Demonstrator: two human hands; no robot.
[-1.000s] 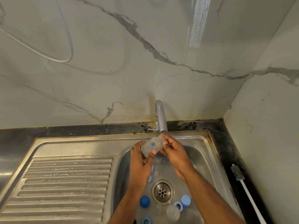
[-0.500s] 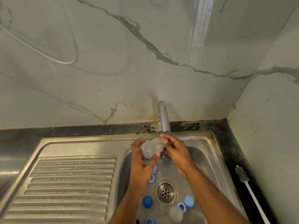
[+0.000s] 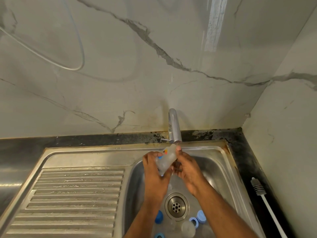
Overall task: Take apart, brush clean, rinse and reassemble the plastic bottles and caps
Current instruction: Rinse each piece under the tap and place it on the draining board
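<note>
I hold a small clear plastic bottle [image 3: 166, 159] tilted under the chrome tap [image 3: 174, 128], its upper end just below the spout. My left hand [image 3: 154, 174] grips its lower part from the left. My right hand [image 3: 187, 167] pinches its upper end, thumb on top. Down in the sink lie a dark blue cap [image 3: 159, 216], a light blue cap [image 3: 201, 216], a light blue ring [image 3: 193, 222], another blue ring [image 3: 159, 235] and a clear round piece [image 3: 188, 228].
The steel sink basin [image 3: 221, 170] has a drain [image 3: 176, 206] in the middle and a ribbed draining board [image 3: 72, 200] to the left. A white-handled bottle brush [image 3: 264, 198] lies on the dark counter at right. Marble walls stand behind and to the right.
The bottle has turned in my hands, its upper end rising closer to the spout and its lower end dropping. Both hands stay on it.
</note>
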